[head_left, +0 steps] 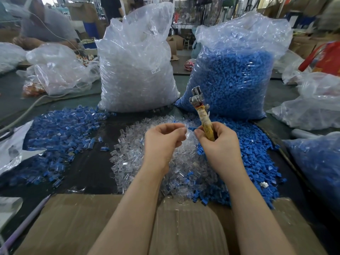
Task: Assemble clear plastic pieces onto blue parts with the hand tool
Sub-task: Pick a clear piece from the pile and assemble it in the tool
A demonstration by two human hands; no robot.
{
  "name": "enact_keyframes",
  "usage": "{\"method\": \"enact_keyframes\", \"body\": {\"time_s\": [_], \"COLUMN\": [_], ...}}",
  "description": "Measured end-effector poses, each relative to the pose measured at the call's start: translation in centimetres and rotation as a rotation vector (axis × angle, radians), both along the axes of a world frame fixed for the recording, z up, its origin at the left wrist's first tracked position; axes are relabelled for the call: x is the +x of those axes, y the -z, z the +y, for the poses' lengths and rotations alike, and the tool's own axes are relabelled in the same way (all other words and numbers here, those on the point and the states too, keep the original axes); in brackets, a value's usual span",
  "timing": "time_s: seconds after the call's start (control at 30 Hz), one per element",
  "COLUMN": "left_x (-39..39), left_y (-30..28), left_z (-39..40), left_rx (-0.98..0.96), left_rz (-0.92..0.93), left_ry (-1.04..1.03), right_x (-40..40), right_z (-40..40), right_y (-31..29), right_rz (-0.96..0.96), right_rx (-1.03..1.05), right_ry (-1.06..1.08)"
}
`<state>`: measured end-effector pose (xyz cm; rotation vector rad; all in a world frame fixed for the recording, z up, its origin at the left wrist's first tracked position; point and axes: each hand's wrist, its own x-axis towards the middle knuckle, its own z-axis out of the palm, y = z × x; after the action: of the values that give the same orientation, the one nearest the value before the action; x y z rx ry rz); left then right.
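Observation:
My right hand [219, 144] grips the hand tool [203, 115], a tape-wrapped handle with a metal head pointing up and away. My left hand [163, 140] has curled fingers and pinches a small clear plastic piece [188, 133] at its fingertips, close to my right thumb. Below both hands lies a heap of loose clear pieces [132, 159]. Loose blue parts [257, 162] are piled to the right. A spread of blue parts with clear pieces on them [60, 133] covers the table to the left.
Two tall plastic bags stand behind the heaps, one of clear pieces [136, 70], one of blue parts [233, 76]. More bags lie at both sides. A cardboard box flap [92, 223] is under my forearms. Another person [42, 24] works at the far left.

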<state>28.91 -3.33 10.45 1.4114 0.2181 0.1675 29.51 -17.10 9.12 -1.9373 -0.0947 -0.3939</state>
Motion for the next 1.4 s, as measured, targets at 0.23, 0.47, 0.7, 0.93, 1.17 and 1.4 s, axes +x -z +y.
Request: {"method": "enact_keyframes", "body": {"time_s": [0.23,0.47,0.7,0.93,1.17,1.4], "left_x": [-0.2,-0.3,-0.3,-0.2,-0.1,0.2], "left_y": [-0.2,-0.3,0.1,0.3,-0.1,-0.3], "left_z": [-0.2,-0.8,-0.9,-0.9,0.1,1.1], "left_rx": [0.026,0.224,0.329,0.286,-0.071,-0.222], "left_rz": [-0.048,-0.173,-0.223,-0.210,-0.166,-0.180], "left_ry": [0.000,-0.019,-0.040,-0.075,-0.047,-0.057], "right_x": [-0.2,-0.2,-0.2,-0.7,-0.6,-0.8], "right_z": [0.4,0.6,0.3,0.3,-1.7,-1.8], "right_y": [-0.2,-0.3,-0.5,-1.4,-1.3,-1.5], "right_rz": [-0.038,-0.041,0.047,0.117,0.247,0.316], "right_rx": [-0.074,-0.092,0.039,0.128,-0.066,-0.195], "right_ry": [0.046,0.088,-0.024,-0.117,-0.240,-0.358]}}
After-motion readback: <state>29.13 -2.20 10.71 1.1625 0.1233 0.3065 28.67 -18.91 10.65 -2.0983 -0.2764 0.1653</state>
